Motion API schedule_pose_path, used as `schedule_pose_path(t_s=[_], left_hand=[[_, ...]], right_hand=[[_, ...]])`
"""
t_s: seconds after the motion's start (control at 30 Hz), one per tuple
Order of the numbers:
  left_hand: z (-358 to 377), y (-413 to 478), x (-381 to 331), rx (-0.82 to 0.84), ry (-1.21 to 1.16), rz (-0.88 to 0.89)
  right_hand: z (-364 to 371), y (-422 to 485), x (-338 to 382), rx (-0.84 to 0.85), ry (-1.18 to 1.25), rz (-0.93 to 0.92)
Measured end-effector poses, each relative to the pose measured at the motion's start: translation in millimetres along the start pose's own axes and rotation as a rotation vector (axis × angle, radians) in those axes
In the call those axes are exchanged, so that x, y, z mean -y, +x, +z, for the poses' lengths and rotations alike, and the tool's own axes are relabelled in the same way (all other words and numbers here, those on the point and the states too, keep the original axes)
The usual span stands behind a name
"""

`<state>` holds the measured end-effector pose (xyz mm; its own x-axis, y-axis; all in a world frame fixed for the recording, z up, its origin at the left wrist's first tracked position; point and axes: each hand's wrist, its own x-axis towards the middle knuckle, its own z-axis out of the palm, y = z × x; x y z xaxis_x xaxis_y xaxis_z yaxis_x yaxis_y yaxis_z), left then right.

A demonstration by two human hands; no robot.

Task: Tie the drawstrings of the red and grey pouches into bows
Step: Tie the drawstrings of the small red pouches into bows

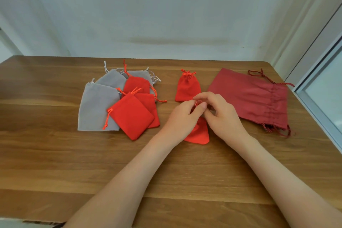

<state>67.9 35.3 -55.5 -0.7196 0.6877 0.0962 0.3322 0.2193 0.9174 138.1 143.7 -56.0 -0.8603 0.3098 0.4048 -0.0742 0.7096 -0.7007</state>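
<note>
Working on the red pouch [199, 133], flat on the surface [166, 172], laid lengthwise straight away from the body, neck at the far end. Pinching its drawstring [196, 103] there with left hand [185, 114] and right hand [221, 114], both curled, equally near. Probably mid-bow; loops hidden.

On my feed I see the left arm [120, 181] and right arm [286, 177], both bare from the near edge to the wrists; forearms slim and smooth; left hand [182, 114] and right hand [222, 116] bare as well; a short thumbnail [203, 105] shows on the left.
</note>
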Motion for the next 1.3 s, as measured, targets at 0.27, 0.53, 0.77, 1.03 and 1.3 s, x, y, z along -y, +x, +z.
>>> schedule_pose_path(t_s=[0.27, 0.53, 0.77, 1.03, 1.3], left_hand=[[0, 4, 1, -0.138, -0.279, -0.111], [-4, 6, 1, -0.101, -0.490, -0.163], [-7, 4, -3, -0.120, -0.590, -0.179], [-6, 3, -5, -0.222, -0.603, -0.118], [-8, 4, -6, -0.170, -0.698, -0.156]], right_hand=[[1, 1, 3, -0.062, 0.107, 0.059], [2, 1, 6, -0.081, 0.122, 0.059], [-1, 3, 9, -0.006, 0.353, 0.276], [-8, 5, 11, 0.153, 0.651, 0.419], [-9, 7, 9, 0.208, 0.663, 0.429]])
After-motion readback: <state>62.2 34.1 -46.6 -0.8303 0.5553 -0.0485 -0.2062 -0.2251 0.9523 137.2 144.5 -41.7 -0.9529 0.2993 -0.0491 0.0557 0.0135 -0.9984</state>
